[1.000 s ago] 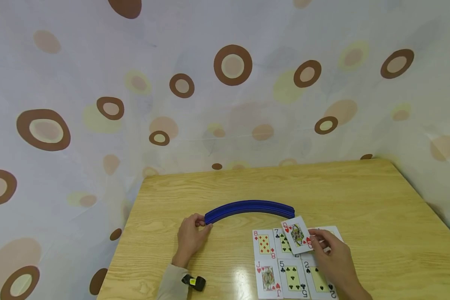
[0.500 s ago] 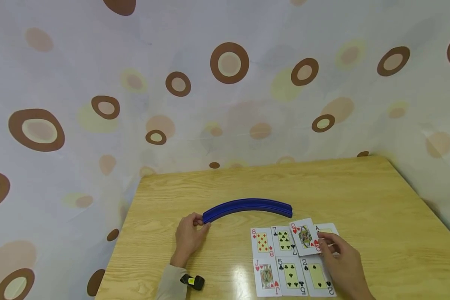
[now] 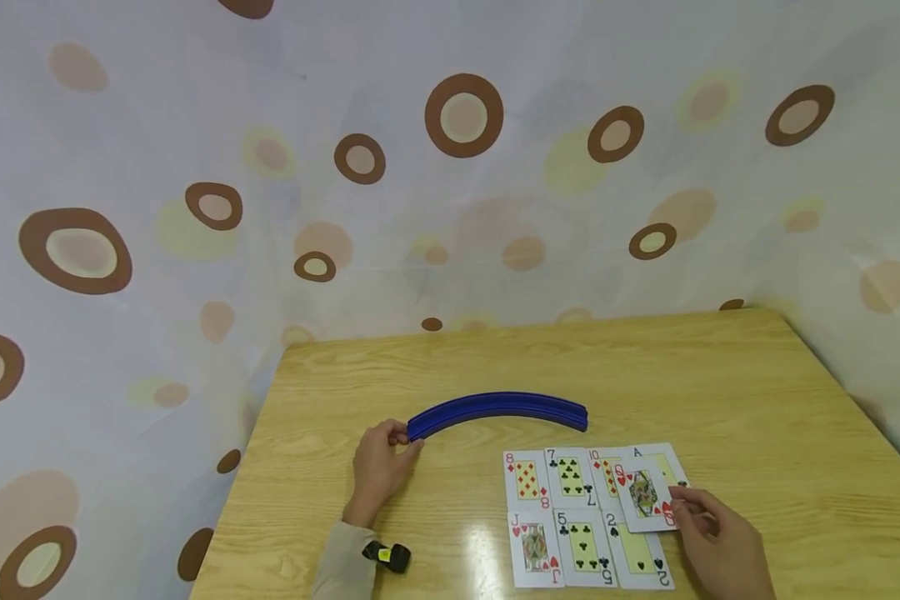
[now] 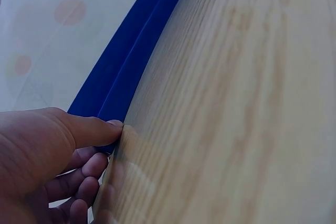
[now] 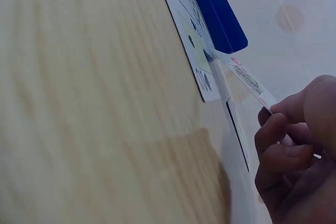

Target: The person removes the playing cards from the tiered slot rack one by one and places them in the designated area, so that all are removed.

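Observation:
My left hand [image 3: 381, 468] pinches the left end of a curved blue card holder [image 3: 495, 406], thumb on top and fingers curled below in the left wrist view. With thumb and fingertips my right hand [image 3: 722, 542] pinches a queen of hearts playing card [image 3: 645, 496] by its right edge. In the right wrist view that card slants up off the table. From the head it overlaps the ten of diamonds [image 3: 606, 463], the ace [image 3: 663, 458] and the two of spades [image 3: 633, 550]. The holder's grooves have no card in them.
Face-up cards lie in two rows on the wooden table [image 3: 450, 517], among them a jack of hearts [image 3: 534, 546], a five of clubs [image 3: 585, 546] and a seven of clubs [image 3: 570, 477]. A patterned cloth [image 3: 495, 275] hangs behind the table.
My right hand has moved right and toward me with the queen, from over the seven to over the ten, ace and two. The ten now shows. My left hand keeps its place at the holder.

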`<state>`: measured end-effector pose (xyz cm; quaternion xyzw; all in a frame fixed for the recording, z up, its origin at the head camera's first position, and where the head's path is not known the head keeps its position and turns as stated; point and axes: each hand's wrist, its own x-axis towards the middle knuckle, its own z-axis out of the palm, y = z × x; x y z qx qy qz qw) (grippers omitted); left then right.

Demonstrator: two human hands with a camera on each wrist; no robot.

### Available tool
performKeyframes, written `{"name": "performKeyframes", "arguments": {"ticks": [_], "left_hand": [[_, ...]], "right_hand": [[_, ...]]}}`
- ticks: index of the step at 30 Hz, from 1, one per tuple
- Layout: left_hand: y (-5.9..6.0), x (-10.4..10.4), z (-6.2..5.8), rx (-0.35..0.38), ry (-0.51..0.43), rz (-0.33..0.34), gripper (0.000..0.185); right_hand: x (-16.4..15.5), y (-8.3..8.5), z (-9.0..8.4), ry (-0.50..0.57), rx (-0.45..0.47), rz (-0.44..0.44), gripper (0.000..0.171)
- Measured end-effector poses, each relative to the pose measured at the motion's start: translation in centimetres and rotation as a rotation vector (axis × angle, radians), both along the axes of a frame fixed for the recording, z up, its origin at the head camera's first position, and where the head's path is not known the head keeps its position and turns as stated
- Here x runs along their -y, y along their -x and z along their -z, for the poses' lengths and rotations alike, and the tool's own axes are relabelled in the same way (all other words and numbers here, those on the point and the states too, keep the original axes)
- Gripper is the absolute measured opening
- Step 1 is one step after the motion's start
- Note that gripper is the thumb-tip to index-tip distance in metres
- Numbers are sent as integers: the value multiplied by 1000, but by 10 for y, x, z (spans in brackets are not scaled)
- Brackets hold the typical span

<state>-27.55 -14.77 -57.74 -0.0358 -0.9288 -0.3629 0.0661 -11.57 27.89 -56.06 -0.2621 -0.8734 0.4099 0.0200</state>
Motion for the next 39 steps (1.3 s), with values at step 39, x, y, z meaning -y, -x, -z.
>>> {"name": "performKeyframes", "arguments": {"ticks": [39], "left_hand": [[-1, 0, -2, 17, -10, -2, 22]], "right_hand": [[-35, -39, 7, -51, 166, 89, 39]]}}
